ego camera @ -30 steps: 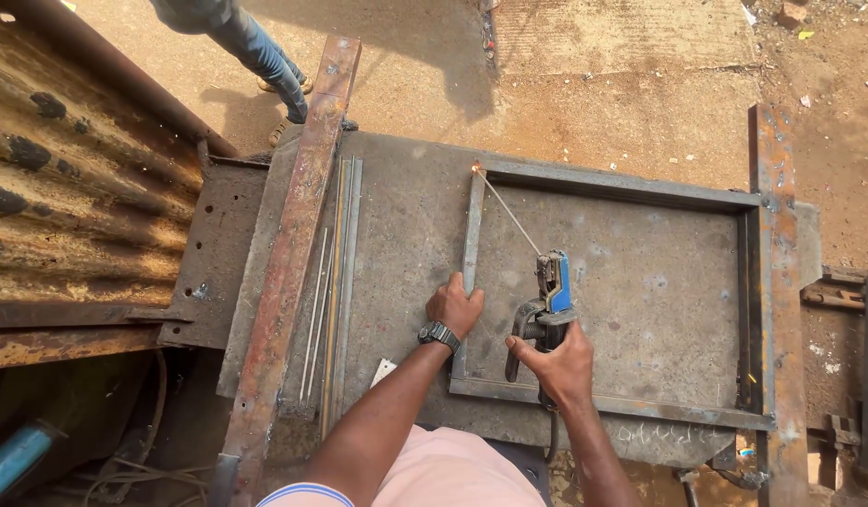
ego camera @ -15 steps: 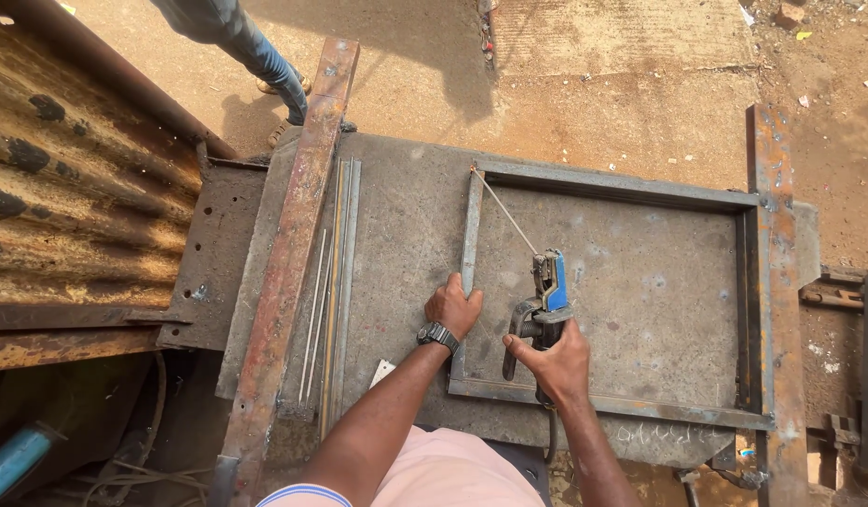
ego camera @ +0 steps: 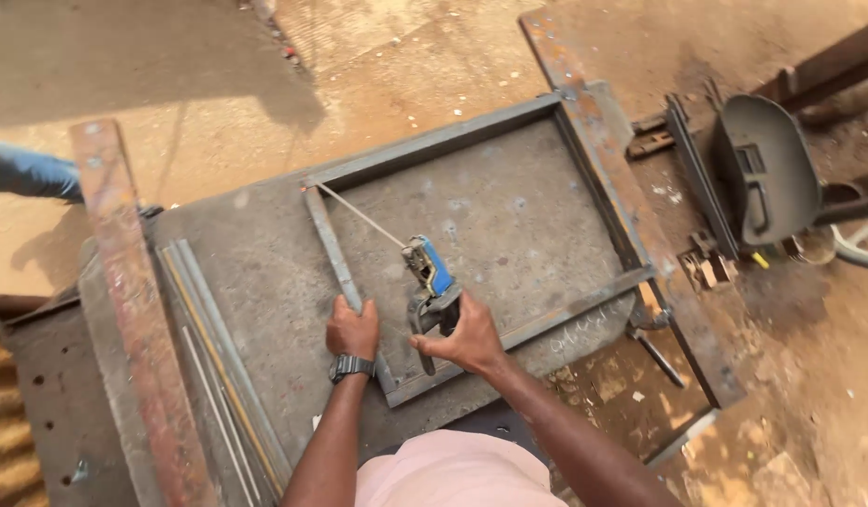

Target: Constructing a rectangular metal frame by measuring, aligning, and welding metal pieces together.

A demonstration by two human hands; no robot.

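Steel frame (ego camera: pixel 472 150) lies on the desk (ego camera: pixel 265 272), its left bar pinned under the closed left hand (ego camera: pixel 352 329) while the right hand (ego camera: pixel 467 340) grips a blue holder (ego camera: pixel 430 282), rod (ego camera: pixel 359 214) tip at the top-left corner, seemingly tacking that joint.

Matt grey steel frame (ego camera: pixel 434 145) on a scuffed metal table (ego camera: pixel 265 282); rough rusty beam (ego camera: pixel 134 310) alongside.
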